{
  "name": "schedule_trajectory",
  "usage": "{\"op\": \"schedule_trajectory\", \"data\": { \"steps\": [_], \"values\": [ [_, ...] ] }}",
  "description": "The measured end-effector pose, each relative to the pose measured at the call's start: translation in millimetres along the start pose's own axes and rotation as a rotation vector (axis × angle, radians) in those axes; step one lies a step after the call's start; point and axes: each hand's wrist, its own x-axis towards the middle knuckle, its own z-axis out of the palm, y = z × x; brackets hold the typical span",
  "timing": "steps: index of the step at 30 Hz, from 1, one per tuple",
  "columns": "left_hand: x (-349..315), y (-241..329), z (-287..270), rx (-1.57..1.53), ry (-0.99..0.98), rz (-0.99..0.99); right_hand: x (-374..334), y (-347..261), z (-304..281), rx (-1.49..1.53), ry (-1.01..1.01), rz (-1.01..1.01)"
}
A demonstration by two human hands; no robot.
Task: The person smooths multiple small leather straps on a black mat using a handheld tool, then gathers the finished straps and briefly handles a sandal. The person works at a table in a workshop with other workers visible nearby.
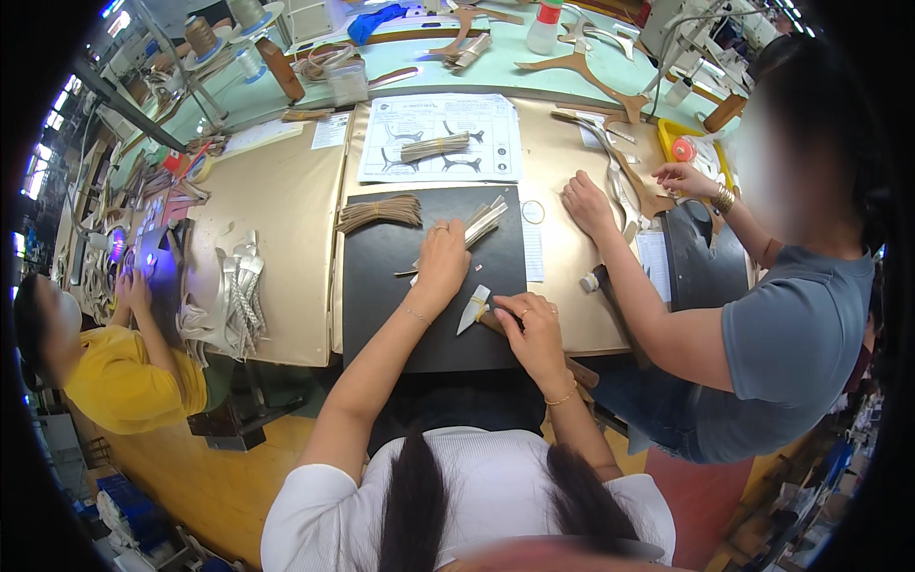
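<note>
My left hand (444,257) is closed over the near end of a bundle of pale, thin strips (488,219) on a black mat (381,329). Its fingertips are partly hidden from above. In my right hand (536,334), near the mat's right edge, is a tool with a short, pointed grey-white blade (472,311) and a brown handle; a yellow band circles it. The blade tip points left and toward me. Behind my left hand, a brown strip bundle (381,212) tied with a band lies at the mat's far left corner.
A printed sheet (381,143) bearing another tied strip bundle (436,147) lies beyond the mat. Pale braided straps (238,296) lie left. A co-worker in grey (791,334) works close on my right, another in yellow (133,377) at far left. A yellow basket (729,172) stands right.
</note>
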Motion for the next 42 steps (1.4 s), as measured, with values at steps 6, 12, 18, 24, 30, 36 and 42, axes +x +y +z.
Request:
{"op": "schedule_trajectory", "data": {
  "steps": [6,12,18,24,30,36,42],
  "values": [
    [-1.7,-3.6,-50.3,-0.727,-0.084,-0.343,6.9,-4.7,-6.6,-0.004,-0.026,0.011],
    [-41.4,-8.8,-78.4,-1.223,0.21,-0.168,20.9,-17.1,2.0,0.083,-0.031,-0.07],
    [-65.5,-23.6,-49.1,-1.027,0.227,-0.079,44.6,-45.5,13.8,0.201,-0.029,-0.087],
    [-72.3,-43.6,-36.2,-0.833,0.26,-0.016,70.6,-77.4,29.6,0.152,0.124,-0.327],
    [-74.4,-50.8,-37.5,-0.855,0.25,-0.003,94.6,-90.0,59.7,-0.022,-0.142,-0.569],
    [-74.6,-51.0,-46.1,-0.749,0.151,-0.01,87.1,-93.7,64.1,0.11,-0.014,-0.579],
    [-74.3,-52.2,-47.8,-0.609,0.181,0.013,88.5,-82.5,68.8,-0.087,-0.206,-0.58]
  ]
}}
